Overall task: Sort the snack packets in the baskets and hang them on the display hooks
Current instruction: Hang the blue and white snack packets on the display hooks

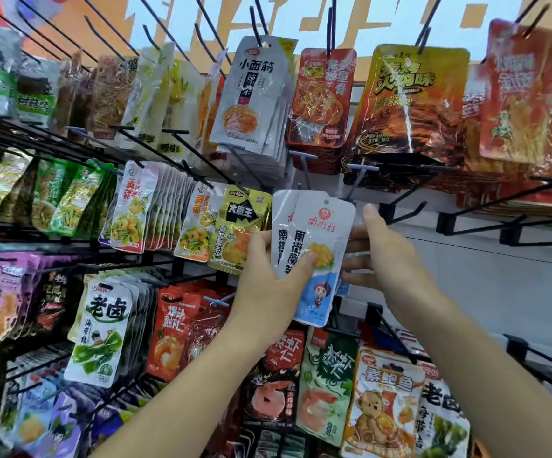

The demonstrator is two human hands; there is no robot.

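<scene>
yellow packet [240, 226]: hangs on its own hook just left of the hands, its right edge beside the left hand's knuckles
left hand [268, 276]: grips a small stack of white packets [314, 246] low on their left side, thumb pressed across the front
white packets: held upright with the long axis vertical, tops tipped slightly right, hang hole at the top edge
empty hook [362, 168]: just above and right of the packets' top corner, its tip pointing out toward the person, so the hole likely has to go up and right
right hand [387, 256]: nearer the hook, fingers stretched behind the packets' right edge, thumb raised clear, nothing pinched as far as shows
</scene>
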